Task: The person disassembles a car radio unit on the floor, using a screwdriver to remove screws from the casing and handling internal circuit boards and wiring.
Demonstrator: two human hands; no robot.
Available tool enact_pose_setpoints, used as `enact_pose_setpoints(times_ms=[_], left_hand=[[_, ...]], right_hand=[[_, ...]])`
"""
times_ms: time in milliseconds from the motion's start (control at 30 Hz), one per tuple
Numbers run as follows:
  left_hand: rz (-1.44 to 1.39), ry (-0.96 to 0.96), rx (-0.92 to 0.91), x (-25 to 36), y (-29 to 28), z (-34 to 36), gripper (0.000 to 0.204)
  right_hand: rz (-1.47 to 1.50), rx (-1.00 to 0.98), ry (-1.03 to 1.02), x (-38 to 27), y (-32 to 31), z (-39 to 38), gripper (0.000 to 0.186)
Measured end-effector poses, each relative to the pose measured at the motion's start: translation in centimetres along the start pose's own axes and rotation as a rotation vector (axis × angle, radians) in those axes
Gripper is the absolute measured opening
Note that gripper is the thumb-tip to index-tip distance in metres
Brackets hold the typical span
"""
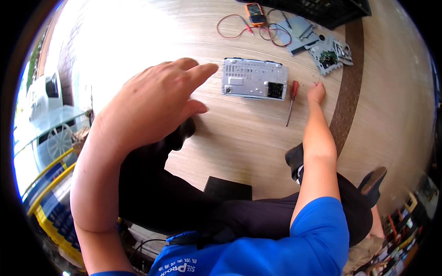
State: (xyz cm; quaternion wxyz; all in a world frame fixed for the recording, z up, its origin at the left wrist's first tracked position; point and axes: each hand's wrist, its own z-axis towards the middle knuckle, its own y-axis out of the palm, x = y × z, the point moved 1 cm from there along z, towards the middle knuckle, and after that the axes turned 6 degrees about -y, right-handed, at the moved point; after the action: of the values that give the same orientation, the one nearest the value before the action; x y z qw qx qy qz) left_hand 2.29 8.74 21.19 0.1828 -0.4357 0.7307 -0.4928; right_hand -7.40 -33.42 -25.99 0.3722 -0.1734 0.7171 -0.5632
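Observation:
My left hand [159, 99] is raised in front of me at the left, fingers apart and nothing in them. Beyond its fingertips a silver metal box [248, 76], like a car stereo, lies on the floor with a black connector block at its near right corner. To the box's right lies a screwdriver [294, 91] with a red handle, its shaft pointing toward me. Past the screwdriver, my right hand [316, 94] reaches down to the floor, its fingers closed together. Whatever they pinch is too small to make out.
An orange multimeter [255, 14] with red and black leads lies at the far side. Beside it are grey metal panels [298, 28] and an opened metal part with a circuit board [328, 58]. A black crate [317, 10] stands behind. Another person's shoe [373, 185] shows at right.

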Motion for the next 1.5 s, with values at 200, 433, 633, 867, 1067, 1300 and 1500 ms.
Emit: enact_pose_setpoints(times_ms=[200, 433, 633, 867, 1067, 1300, 1500], left_hand=[[0.003, 0.017, 0.086, -1.9, 0.2, -1.8, 0.053], [-0.019, -0.020, 0.114, -3.0, -1.8, -2.8, 0.050], [-0.056, 0.099, 0.293, -3.9, -3.2, -4.4, 0.028], [-0.042, 0.134, 0.326, -4.5, -4.7, -3.6, 0.031], [-0.210, 0.148, 0.266, -3.8, -6.6, -4.9, 0.027], [-0.307, 0.127, 0.198, -4.5, -7.7, -5.8, 0.024], [-0.309, 0.150, 0.199, -4.7, -7.9, -5.4, 0.023]], right_hand=[[0.093, 0.030, 0.029, -1.0, -0.4, -3.9, 0.019], [0.364, 0.205, -0.039, -7.3, -7.9, -5.3, 0.022], [0.443, 0.199, -0.546, -19.4, -18.2, -7.3, 0.015], [0.257, -0.387, -1.073, -30.2, -17.5, -17.7, 0.011], [0.011, -0.499, -1.168, -31.7, -14.4, -18.1, 0.015], [0.018, -0.671, -1.079, -36.2, -15.6, -19.5, 0.039], [0.080, -0.673, -1.044, -37.7, -17.2, -20.0, 0.052]])
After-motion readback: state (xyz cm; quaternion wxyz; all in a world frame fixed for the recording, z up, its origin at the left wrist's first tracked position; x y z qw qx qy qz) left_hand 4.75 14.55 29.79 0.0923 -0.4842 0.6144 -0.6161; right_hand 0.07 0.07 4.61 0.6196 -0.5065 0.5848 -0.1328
